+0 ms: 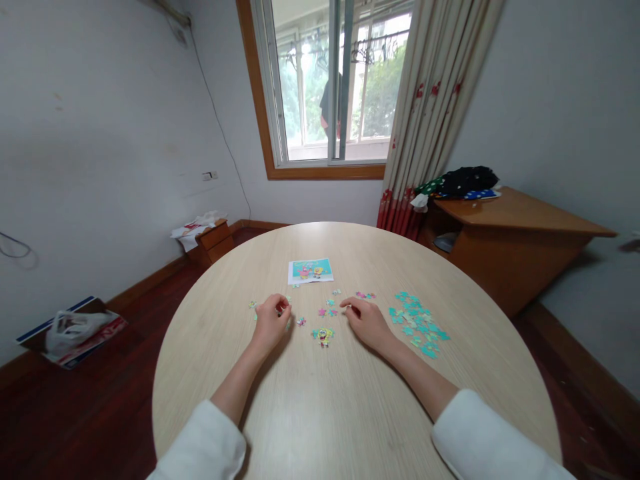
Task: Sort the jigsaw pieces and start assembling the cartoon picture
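- L hand (pixel 273 316): bare, white sleeve, over the table L of centre; thumb + index fingertips brought tog. in a pinch; can't tell if a pc is held, too small. Small pale-green pcs lie right by it, partly hidden.
- R hand (pixel 367 321): bare, fingers bent, fingertips pointing L twd the loose pink + teal pcs; can't tell if it grips anything.
- Joined cluster of small cardboard jigsaw pcs w/ yellow cartoon face (pixel 323 337): on table btwn the hands, nearer the wearer than the loose pcs.
- Loose pink + teal jigsaw pcs (pixel 323 312): btwn the hands, just beyond the cluster.
- Single multicoloured jigsaw pc (pixel 301 321): just R of L hand, apart from the cluster.
- Pink-red jigsaw pcs (pixel 365 295): just beyond R hand.
- Spread-out heap of teal + pale-green jigsaw pcs (pixel 420 323): R of R hand, apart from it.
- Rect. teal paper pic w/ pink + yellow cartoon figures (pixel 311 270): flat on table, beyond the pcs.
- Round pale wood-grain table (pixel 295 413): under all of the above.
- Brown wooden desk (pixel 530 213): back R, dark clothes pile (pixel 465 181) on top.
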Available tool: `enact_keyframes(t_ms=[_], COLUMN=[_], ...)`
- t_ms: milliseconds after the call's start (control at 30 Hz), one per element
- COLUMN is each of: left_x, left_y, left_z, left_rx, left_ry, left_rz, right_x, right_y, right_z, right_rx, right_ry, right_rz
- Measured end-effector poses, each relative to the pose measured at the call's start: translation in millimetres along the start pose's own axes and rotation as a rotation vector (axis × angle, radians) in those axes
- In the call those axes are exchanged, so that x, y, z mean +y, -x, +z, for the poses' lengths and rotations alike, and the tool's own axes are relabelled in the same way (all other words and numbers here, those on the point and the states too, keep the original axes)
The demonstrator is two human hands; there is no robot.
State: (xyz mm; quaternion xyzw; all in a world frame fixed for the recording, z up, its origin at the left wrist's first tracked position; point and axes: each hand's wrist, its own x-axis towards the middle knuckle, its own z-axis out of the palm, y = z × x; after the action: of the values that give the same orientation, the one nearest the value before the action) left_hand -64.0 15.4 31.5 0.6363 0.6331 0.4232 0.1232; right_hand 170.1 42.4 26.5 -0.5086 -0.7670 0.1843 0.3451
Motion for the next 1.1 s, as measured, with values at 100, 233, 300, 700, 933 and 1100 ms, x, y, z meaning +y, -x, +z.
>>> enact_keyframes(t_ms=[100, 233, 300, 700, 933, 1100], left_x=[-7, -12, -13, -13, -10, -8], left_y=[-3, -4, -4, -4, -3, -3], left_z=[-1.5, 0.0, 1.1, 1.5, 1.1, -0.4], left_rx=[0.041, 0.056, 0.052, 0.028, 0.027, 0.044], left_ry=[-0.004, -0.012, -0.018, -0.002, -0.024, -0.064], left_rz=[-0.039, -0.053, -0.052, -0.053, -0.073, -0.088], right_x=[2, 3, 3, 21, 42, 44], right_y=[0, 0, 0, -10, -20, -21], right_z=[2, 4, 4, -2, -13, -15], right_rx=[-0.006, -0.028, -0.029, 0.115, 0.190, 0.195], right_ry=[-0.021, -0.044, -0.045, 0.022, 0.077, 0.092], right_rz=[-0.013, -0.019, -0.025, -0.049, -0.025, 0.011])
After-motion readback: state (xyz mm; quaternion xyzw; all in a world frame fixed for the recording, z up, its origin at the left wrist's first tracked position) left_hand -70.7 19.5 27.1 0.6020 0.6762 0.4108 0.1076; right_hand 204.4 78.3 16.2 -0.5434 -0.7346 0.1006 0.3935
